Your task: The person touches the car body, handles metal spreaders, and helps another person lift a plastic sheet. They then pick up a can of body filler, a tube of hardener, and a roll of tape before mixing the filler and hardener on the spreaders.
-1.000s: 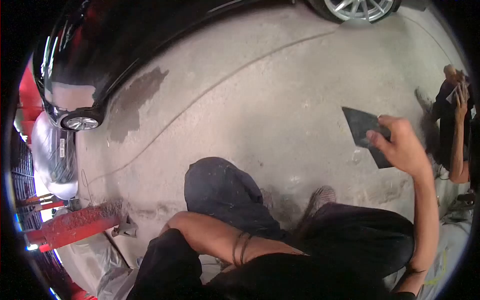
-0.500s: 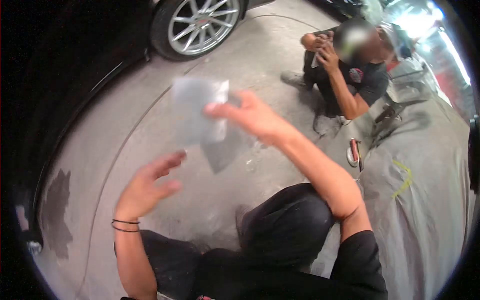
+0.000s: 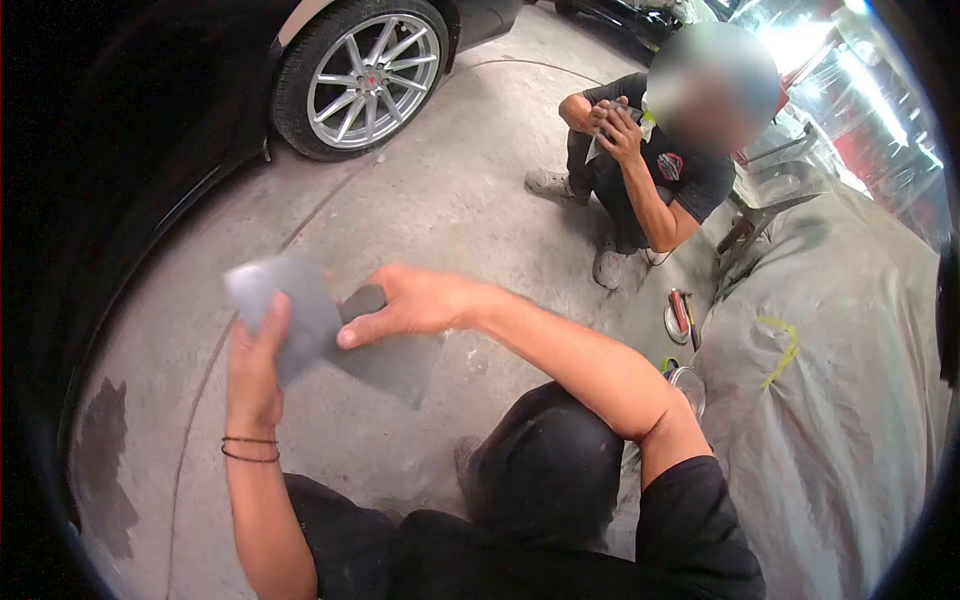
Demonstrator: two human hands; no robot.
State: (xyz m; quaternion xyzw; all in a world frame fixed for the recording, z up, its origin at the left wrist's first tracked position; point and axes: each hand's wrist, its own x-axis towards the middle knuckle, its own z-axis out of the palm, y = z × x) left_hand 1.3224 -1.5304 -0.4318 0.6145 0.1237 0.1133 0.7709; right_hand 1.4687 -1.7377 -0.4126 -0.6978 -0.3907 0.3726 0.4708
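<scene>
A blurred grey sheet (image 3: pixel 305 315) is pinched between the thumb and fingers of my left hand (image 3: pixel 257 365), which wears dark bands at the wrist. The sheet's far left corner looks whitish. My right hand (image 3: pixel 405 305) is closed on a dark, rounded piece (image 3: pixel 364 303) close to the sheet's right side. Below that hand hangs a darker grey sheet (image 3: pixel 390 370), smeared by motion. Whether the dark piece and the darker sheet are joined cannot be made out.
A dark car (image 3: pixel 130 130) with a silver-spoked wheel (image 3: pixel 375 80) stands at the left. Another person (image 3: pixel 650 180) crouches at the upper right, hands raised together. A grey cover (image 3: pixel 830 380) drapes the right side. A red-handled tool (image 3: pixel 680 312) and a round can (image 3: pixel 688 385) lie nearby.
My right hand has moved left and down with the sheets. My left hand, open before, has taken hold of the lighter sheet. The view has shifted slightly.
</scene>
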